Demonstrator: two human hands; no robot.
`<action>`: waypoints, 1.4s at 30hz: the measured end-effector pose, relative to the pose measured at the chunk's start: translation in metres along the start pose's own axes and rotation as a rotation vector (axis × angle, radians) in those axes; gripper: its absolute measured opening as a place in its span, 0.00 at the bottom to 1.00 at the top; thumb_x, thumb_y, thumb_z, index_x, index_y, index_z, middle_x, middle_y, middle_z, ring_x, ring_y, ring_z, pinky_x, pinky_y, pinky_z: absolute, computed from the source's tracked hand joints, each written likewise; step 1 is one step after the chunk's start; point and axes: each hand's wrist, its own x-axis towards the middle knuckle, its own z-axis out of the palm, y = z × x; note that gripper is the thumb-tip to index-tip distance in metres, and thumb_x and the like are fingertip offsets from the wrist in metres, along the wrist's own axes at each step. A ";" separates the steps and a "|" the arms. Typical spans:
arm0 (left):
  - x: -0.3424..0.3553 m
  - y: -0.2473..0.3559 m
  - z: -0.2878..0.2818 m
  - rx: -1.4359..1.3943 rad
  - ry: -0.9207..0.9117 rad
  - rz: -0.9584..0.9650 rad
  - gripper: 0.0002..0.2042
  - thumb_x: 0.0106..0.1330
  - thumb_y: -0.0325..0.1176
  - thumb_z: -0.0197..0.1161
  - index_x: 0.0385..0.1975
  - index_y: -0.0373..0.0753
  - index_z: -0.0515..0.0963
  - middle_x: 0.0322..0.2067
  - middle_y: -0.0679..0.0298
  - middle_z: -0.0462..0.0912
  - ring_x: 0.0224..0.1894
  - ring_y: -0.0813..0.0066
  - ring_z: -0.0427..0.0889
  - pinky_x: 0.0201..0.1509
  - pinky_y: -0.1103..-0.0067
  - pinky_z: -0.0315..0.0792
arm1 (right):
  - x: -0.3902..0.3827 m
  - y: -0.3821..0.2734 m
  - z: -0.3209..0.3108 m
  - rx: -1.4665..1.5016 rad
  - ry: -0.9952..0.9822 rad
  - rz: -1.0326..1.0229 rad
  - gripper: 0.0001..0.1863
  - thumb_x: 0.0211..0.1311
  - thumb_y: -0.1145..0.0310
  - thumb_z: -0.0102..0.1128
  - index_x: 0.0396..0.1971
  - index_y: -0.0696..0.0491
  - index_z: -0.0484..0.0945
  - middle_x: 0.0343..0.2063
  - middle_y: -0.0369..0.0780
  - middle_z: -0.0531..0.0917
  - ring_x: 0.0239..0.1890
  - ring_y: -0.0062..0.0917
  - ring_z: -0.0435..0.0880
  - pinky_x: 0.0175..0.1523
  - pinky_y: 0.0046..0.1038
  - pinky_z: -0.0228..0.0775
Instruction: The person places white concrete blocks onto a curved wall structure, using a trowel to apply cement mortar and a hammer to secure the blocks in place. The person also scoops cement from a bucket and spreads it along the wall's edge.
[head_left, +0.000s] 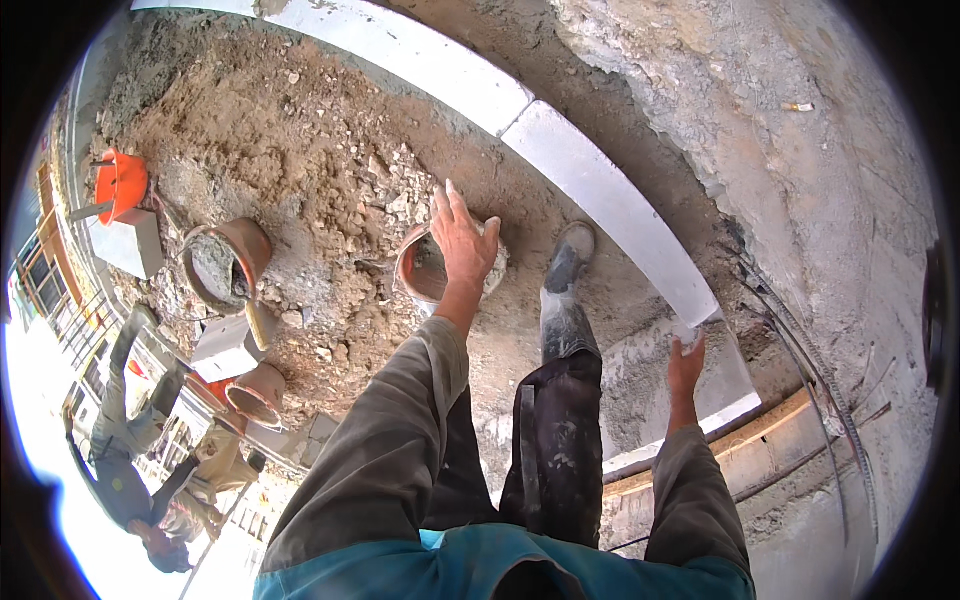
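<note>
My left hand (465, 240) is stretched out over a round reddish-brown bucket (408, 268), its fingers extended and apart, and holds nothing. The hand hides much of the bucket's opening. At the right, my right hand (686, 368) is closed at the near end of a row of white blocks (620, 200). A small pale thing (687, 334) shows at its fingertips; I cannot make out its kind. A joint divides the blocks, which run in line toward the far left. My boot (572, 255), dusted with grey, stands between the bucket and the blocks.
Two more buckets, one with grey mix (218, 268) and one tipped (258, 395), stand left near pale blocks (228, 350). An orange bucket (122, 185) sits farther off. Two people (125, 470) are at lower left. Cables (800, 350) run along the rough wall (820, 150). Rubble covers the ground.
</note>
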 end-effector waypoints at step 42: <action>-0.274 -0.183 -0.254 -0.921 0.125 -0.529 0.20 0.71 0.34 0.51 0.58 0.27 0.69 0.41 0.54 0.82 0.42 0.73 0.81 0.42 0.79 0.75 | -0.215 -0.117 -0.078 -0.288 -0.339 -0.233 0.32 0.60 0.51 0.57 0.57 0.61 0.71 0.48 0.55 0.80 0.54 0.46 0.78 0.58 0.39 0.68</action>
